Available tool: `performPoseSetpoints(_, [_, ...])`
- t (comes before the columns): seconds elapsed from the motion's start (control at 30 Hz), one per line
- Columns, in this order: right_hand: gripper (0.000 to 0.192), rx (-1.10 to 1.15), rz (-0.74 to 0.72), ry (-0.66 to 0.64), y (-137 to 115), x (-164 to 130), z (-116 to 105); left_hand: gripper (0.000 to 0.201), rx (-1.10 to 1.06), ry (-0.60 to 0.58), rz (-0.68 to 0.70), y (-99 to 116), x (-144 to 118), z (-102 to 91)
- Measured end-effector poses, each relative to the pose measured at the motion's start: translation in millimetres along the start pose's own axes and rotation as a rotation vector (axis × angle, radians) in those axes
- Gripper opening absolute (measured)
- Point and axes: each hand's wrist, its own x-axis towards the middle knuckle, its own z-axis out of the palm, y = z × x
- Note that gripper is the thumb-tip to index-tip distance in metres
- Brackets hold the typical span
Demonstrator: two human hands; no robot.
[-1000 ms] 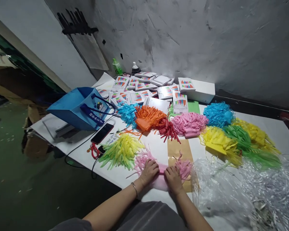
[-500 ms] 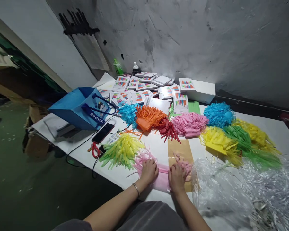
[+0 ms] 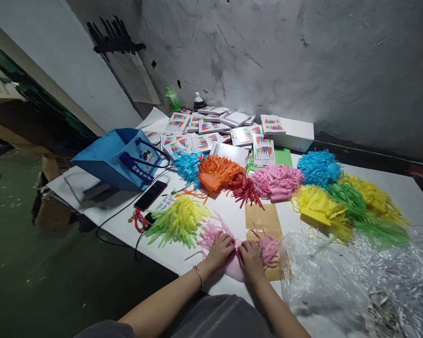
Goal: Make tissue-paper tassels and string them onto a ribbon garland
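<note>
Both hands are on a pink tissue paper tassel point(image 3: 233, 271) at the table's front edge. My left hand point(image 3: 221, 252) has its fingers bent and pressed on the middle of the paper, with a fringe of pink strips spreading out on its left. Close beside it, my right hand point(image 3: 251, 259) pinches the same pink paper with curled fingers. More pink strips stick out to its right, over a brown paper sheet point(image 3: 262, 218). The fingers cover the part of the tassel between them. A yellow-green tassel point(image 3: 181, 218) lies just left of the pink strips.
Orange point(image 3: 216, 173), pink point(image 3: 277, 180), blue point(image 3: 319, 169) and yellow point(image 3: 319, 206) tassel bundles lie across the table. Clear plastic bags point(image 3: 320, 277) crowd the right. A blue gift bag point(image 3: 109, 157) and a phone point(image 3: 151, 195) are left; printed packs point(image 3: 211, 126) pile up behind.
My right hand has moved left along the pink paper, closer to my left hand. The paper between the hands is bunched up more. My left hand has barely shifted.
</note>
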Motion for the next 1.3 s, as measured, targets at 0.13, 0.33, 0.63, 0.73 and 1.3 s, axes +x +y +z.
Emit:
performPoseSetpoints(0.13, [0.008, 0.028, -0.038, -0.011, 5.1, -3.0, 2.1, 0.009, -0.045, -0.020, -0.031, -1.0, 2.4, -1.1])
performPoseSetpoints(0.33, [0.006, 0.040, 0.045, 0.024, 22.2, -21.8, -6.8, 0.011, -0.053, -0.052, -0.097, -0.7, 0.4, -7.7])
performPoseSetpoints(0.63, [0.016, -0.053, 0.225, 0.027, 4.2, -5.5, -14.2, 0.010, 0.095, -0.047, -0.210, 12.6, 13.4, -3.1])
performPoseSetpoints(0.73, [0.016, -0.072, 0.237, 0.029, 1.8, -2.9, -14.4, 0.010, 0.121, -0.043, -0.174, 11.3, 13.4, 0.2])
performPoseSetpoints(1.3, [0.018, 0.171, 0.039, 0.129, 0.5, -0.1, -6.4, 0.011, 0.127, 0.041, 0.178, 11.3, 2.4, 0.3])
